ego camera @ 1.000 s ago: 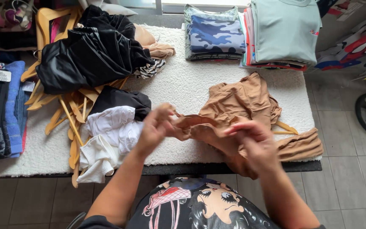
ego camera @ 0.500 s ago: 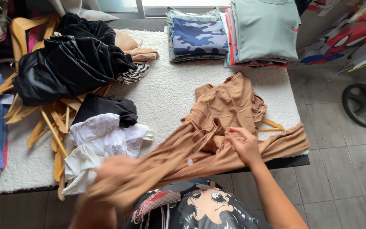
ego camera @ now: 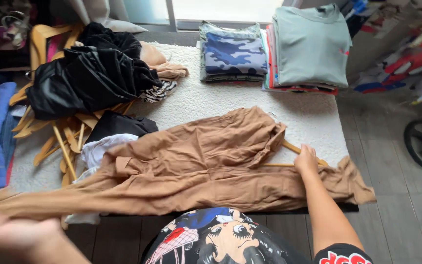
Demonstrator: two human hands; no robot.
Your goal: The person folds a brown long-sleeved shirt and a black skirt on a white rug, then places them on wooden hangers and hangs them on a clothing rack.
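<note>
1. A tan garment (ego camera: 196,168) lies stretched across the white fluffy mat (ego camera: 206,100).
2. The right hand (ego camera: 306,160) presses the garment's right end, beside a wooden hanger (ego camera: 294,148).
3. The left hand (ego camera: 10,234), blurred, grips the garment's left end, off the mat's near-left corner.

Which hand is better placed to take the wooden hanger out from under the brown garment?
Probably the right hand: it rests on the brown garment right beside the exposed wooden hanger. The left hand is blurred at the garment's far end.
</note>
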